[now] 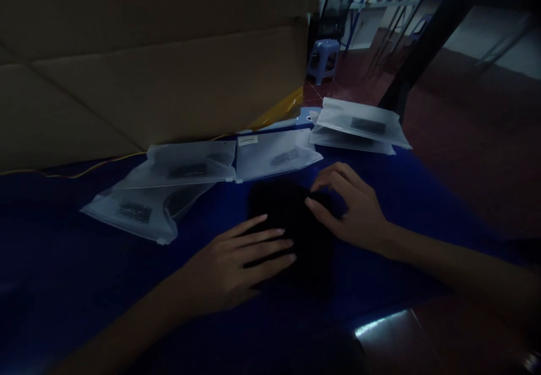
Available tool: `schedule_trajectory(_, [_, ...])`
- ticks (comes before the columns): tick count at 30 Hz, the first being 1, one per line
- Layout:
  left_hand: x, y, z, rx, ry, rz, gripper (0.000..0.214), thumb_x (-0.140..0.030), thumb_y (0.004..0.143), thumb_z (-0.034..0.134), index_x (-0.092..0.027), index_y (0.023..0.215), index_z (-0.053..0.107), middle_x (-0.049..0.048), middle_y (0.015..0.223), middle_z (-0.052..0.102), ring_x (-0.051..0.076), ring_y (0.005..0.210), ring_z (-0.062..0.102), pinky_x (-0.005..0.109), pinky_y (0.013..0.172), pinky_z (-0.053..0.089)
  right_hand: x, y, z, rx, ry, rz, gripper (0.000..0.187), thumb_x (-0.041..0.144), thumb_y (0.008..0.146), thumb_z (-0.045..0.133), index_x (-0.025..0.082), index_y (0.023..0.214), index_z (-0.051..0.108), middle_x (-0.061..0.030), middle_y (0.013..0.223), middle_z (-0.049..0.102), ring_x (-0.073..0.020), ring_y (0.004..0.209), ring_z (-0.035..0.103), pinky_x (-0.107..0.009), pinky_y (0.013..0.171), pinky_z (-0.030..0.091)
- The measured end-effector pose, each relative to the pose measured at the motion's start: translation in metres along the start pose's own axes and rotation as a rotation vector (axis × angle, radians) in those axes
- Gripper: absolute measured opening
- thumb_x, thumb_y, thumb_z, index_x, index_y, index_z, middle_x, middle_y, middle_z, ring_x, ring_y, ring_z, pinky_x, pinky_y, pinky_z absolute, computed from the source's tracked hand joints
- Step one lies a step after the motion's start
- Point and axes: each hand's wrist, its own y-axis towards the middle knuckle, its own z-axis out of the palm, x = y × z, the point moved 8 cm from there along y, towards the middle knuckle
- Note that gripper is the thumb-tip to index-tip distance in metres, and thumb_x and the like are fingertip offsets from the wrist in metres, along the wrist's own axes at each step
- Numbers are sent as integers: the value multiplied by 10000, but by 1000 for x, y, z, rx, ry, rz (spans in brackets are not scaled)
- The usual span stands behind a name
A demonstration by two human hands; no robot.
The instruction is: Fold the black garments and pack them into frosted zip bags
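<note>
A black, soft-looking cloth lies on the blue tabletop; it is too dark to make out its folds or kind. My left hand rests flat over its left part, fingers stretched out and apart. At the cloth's upper right edge, my right hand is curled, with thumb and fingertips pinched together on the black material. Just beyond the cloth lies a frosted zip bag with printed text and a small white label.
More frosted zip bags overlap at the left, and others lie at the back right. A large cardboard box stands along the back, with a thin yellow wire before it. Behind are a blue stool and a dark slanted post.
</note>
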Motion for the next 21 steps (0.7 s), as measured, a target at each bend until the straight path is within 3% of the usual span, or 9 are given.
schedule_trajectory(2, [5, -2, -5, -60, -2, -49, 437, -158, 1040, 480, -166, 1476, 521, 66, 1430, 662, 196, 1380, 585, 464, 1261, 366, 23, -4, -8, -35, 103, -227, 49, 194, 921, 650, 213, 900, 610, -12, 786, 651, -155, 705, 638, -299, 602, 542])
schedule_trajectory(6, [18, -4, -15, -200, -81, -238, 379, -165, 1058, 464, -208, 1423, 558, 19, 1327, 730, 150, 1275, 665, 350, 1177, 477, 66, -27, -8, 74, 185, -658, 180, 162, 926, 584, 201, 800, 707, -5, 752, 724, -129, 624, 656, -267, 535, 558])
schedule_trajectory(11, [29, -11, -24, -325, -90, -456, 300, -230, 1073, 465, -249, 1312, 645, -22, 1200, 785, 127, 1050, 768, 213, 947, 586, 85, -48, 11, 152, 170, -910, 152, 191, 920, 660, 159, 913, 808, -53, 953, 807, -145, 831, 741, -215, 759, 619])
schedule_trajectory(15, [39, -22, -33, -389, -39, -679, 295, -304, 1068, 447, -280, 1211, 703, -60, 973, 817, 111, 707, 766, 176, 628, 559, 80, -50, 31, 285, 228, -879, 320, 261, 949, 564, 45, 1059, 772, -148, 1089, 786, -217, 981, 740, -321, 906, 601])
schedule_trajectory(18, [53, -41, -43, -525, -52, -935, 323, -420, 1041, 460, -257, 975, 731, -64, 657, 704, 126, 506, 642, 214, 461, 461, 67, -41, 32, 375, 359, -698, 381, 340, 979, 473, 99, 872, 749, -80, 784, 738, -178, 680, 665, -338, 639, 548])
schedule_trajectory(21, [65, -55, -52, -671, -48, -1066, 356, -463, 1035, 442, -228, 906, 676, -31, 680, 658, 171, 621, 665, 254, 515, 509, 47, -28, 28, 449, 347, -471, 337, 350, 967, 494, 166, 745, 669, 10, 570, 588, -138, 504, 510, -319, 504, 382])
